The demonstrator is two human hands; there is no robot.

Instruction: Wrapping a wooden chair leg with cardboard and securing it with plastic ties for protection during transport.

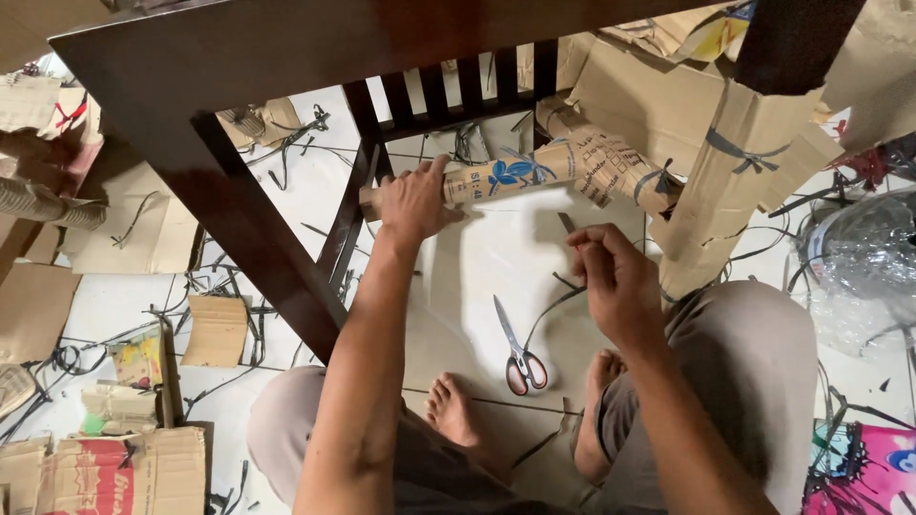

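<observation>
Cardboard scraps are littering the white floor (pixel 496 257); left hand (pixel 412 202) is clamping the light, stiff cardboard-wrapped rail (pixel 506 176), right hand (pixel 620 281) is pinching a slippery black strap (pixel 553 303).

So the floor (pixel 477 257) is white tile and it's a mess. Red-handled scissors (pixel 520 348) lie right on it near the bare feet (pixel 453 410), with a dark strap piece (pixel 553 303) beside them. Flat cardboard scraps (pixel 218 329) and cut black straps (pixel 296 143) are scattered all over the left side, crumpled clear plastic (pixel 863 262) sits off right, and a pink printed box (pixel 863 467) is in the corner.
</observation>
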